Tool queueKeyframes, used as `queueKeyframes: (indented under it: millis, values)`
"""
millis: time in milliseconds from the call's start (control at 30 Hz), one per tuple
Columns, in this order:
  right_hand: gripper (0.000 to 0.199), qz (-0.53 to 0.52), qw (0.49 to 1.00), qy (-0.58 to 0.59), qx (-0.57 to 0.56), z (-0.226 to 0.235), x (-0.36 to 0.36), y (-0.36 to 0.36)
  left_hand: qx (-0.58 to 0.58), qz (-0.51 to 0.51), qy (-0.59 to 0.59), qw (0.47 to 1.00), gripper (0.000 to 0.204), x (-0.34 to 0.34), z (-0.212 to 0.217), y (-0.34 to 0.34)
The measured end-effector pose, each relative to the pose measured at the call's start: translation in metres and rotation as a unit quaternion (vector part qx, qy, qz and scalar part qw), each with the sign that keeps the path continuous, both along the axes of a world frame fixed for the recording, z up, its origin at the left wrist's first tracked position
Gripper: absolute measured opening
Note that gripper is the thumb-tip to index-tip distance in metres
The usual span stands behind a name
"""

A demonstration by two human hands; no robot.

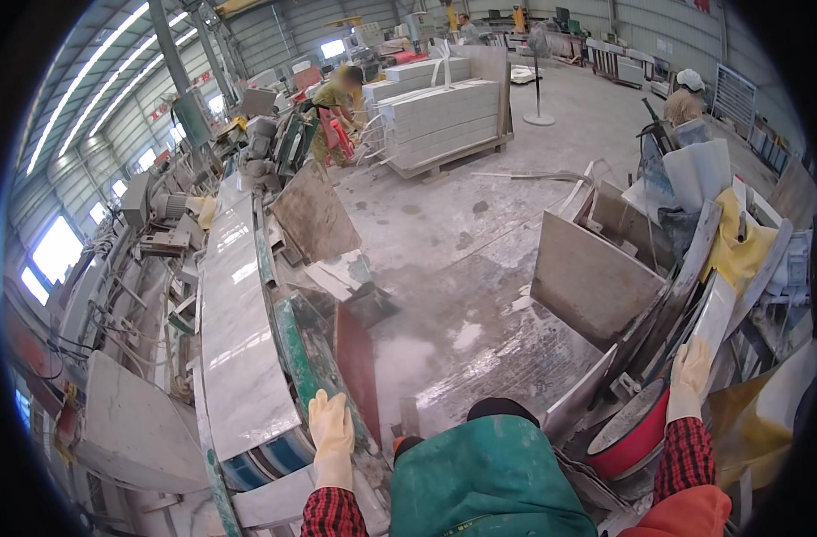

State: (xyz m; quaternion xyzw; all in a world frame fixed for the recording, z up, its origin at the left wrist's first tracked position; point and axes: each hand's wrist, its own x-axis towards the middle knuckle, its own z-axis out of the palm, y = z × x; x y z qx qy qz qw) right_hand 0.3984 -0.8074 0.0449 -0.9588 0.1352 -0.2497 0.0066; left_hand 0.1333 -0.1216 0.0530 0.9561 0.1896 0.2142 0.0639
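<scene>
My left hand (332, 431), in a cream rubber glove, lies with fingers stretched out at the green machine frame (292, 345), beside the near end of a long polished pale stone slab (238, 331). A blue roller (269, 461) shows under that end of the slab. My right hand (690, 374), gloved the same way, rests with straight fingers at the near end of a white strip (714, 309). Below it is a red-sided roller (630, 438). Whether its palm touches the strip is hidden. Neither hand visibly grips anything. A green apron (489, 474) covers my front.
A brown board (596, 277) leans on the right-hand machine, and another board (314, 215) leans by the left one. Wet floor (471, 358) lies between. Farther off, wrapped pale slabs (440, 121) are stacked on a pallet, with a person (337, 107) bending beside them. Another person (686, 100) is far right.
</scene>
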Motion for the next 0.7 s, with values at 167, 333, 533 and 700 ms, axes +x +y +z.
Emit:
queueKeyframes:
  millis: [167, 333, 533, 700]
  values:
    - [0.046, 0.006, 1.0, -0.008, 0.004, 0.004, -0.006, 0.008, 0.009, 0.002, -0.004, 1.0, 0.027, -0.002, -0.007, 0.005]
    - [0.046, 0.01, 1.0, 0.004, 0.008, 0.008, -0.012, 0.014, -0.004, 0.007, -0.016, 1.0, 0.027, -0.004, -0.01, 0.006]
    - [0.036, 0.05, 0.995, -0.082, -0.032, 0.0, -0.014, 0.013, 0.025, 0.001, -0.047, 0.999, 0.021, -0.003, -0.012, 0.006]
    - [0.037, 0.059, 0.996, -0.069, 0.007, 0.003, -0.02, 0.02, 0.029, -0.001, -0.056, 0.998, 0.019, -0.002, -0.012, 0.005]
